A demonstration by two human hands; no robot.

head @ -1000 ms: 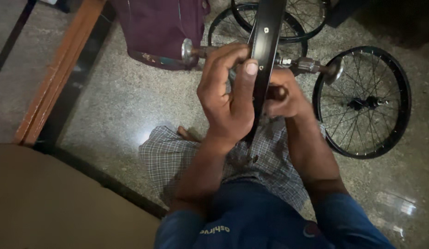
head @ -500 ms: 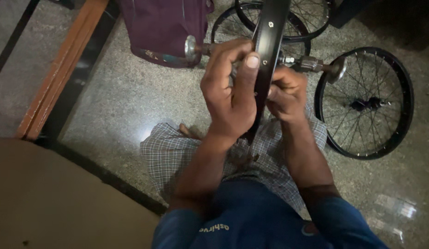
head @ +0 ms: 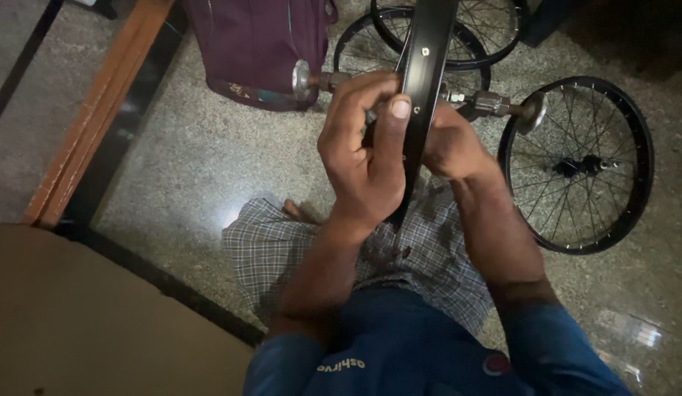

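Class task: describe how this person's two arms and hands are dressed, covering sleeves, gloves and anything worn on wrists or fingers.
Both hands are bare: no gloves, and no rings or watch that I can see. The left hand and right hand lead to uncovered forearms. Blue sleeves are pushed up near the elbows, part of a blue top with small light lettering on the chest.

Dim indoor light; glare patches on polished floor (head: 209, 147); upper right corner in shadow; slight softness.

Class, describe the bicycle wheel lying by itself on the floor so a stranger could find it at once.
Start at the speckled stone floor. Look past the right hand, to its outer side. There lies the lone wheel: black rim, thin spokes, flat on the floor by itself, unlike the overlapping wheels beside the purple bag.
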